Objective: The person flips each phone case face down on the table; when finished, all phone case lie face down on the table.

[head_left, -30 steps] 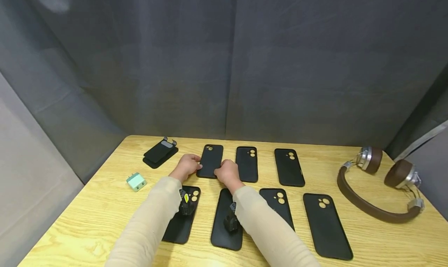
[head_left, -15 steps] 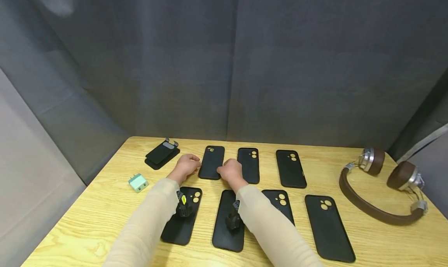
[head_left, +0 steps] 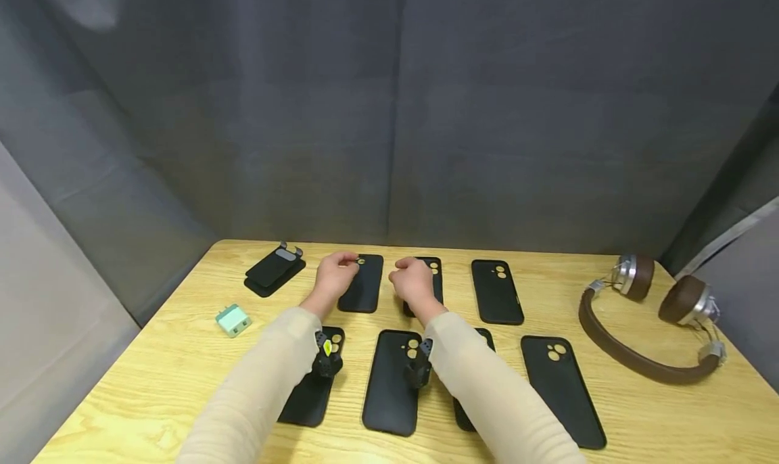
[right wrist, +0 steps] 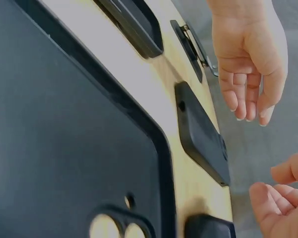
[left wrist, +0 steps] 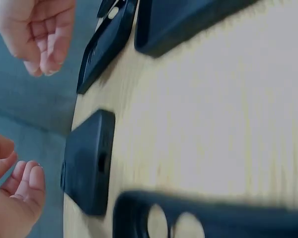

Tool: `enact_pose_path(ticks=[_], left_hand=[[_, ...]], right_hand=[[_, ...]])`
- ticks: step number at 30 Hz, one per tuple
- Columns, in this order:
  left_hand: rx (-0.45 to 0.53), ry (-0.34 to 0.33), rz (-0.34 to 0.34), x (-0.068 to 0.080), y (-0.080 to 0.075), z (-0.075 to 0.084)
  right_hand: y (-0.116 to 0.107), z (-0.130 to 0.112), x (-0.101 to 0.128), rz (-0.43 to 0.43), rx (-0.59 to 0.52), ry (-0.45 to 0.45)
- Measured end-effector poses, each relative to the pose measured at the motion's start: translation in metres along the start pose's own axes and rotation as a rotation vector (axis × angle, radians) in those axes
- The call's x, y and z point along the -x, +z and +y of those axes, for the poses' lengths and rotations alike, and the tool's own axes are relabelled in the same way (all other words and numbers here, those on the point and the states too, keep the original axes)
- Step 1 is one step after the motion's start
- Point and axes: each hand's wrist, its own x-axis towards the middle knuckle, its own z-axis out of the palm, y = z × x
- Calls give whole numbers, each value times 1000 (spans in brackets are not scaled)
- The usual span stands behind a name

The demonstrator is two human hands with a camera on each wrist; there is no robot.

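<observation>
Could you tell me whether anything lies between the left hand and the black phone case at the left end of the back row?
Nothing visible does. The left hand hovers at the far left corner of that phone case, fingers loosely curled and holding nothing. The right hand is on the case's other side, above the neighbouring case.

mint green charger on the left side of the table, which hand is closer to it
Left. The left hand hovers over the far-row case, to the right of and beyond the mint green charger. The right hand is farther right, over the next case.
</observation>
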Motion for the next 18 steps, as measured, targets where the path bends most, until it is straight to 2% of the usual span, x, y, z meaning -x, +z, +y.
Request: enact_pose_path(ticks=[5, 10, 18], left_hand=[[28, 59, -42, 3, 15, 11], [6, 107, -70, 2, 28, 18], [-57, 94, -122, -1, 41, 23]], right_hand=[[-19, 4, -2, 3, -9, 0], [-41, 15, -7, 26, -2, -8], [-70, 23, 0, 44, 23, 23]])
